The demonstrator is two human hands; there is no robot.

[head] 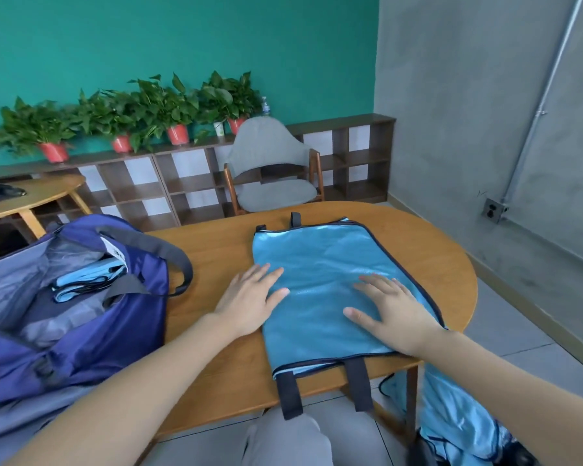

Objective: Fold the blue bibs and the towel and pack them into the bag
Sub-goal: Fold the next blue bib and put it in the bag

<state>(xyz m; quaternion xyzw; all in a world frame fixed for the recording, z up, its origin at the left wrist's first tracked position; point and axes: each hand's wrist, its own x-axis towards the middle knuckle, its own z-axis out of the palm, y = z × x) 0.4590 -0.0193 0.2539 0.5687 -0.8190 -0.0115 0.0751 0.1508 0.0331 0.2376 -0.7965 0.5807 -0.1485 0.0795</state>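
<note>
a blue bib [323, 264] lies flat on the wooden table [216, 243], folded lengthwise, its dark straps [290, 395] hanging over the near edge. the left hand [249, 297] rests with fingers spread and straight, palm down, half on the bib's left edge and half on the table. the right hand [391, 311] lies flat on the bib near its right edge, fingers spread too, gripping nothing. at the left side of the table stands an open purple bag [81, 331], and inside it sit folded blue bibs [81, 280] with dark trim. more blue fabric [458, 415] hangs in a heap below the table's right end, beside the person's grey-trousered knee [283, 438]. behind the table are a grey chair [270, 166] and a low shelf [169, 183] carrying potted plants [122, 119].
</note>
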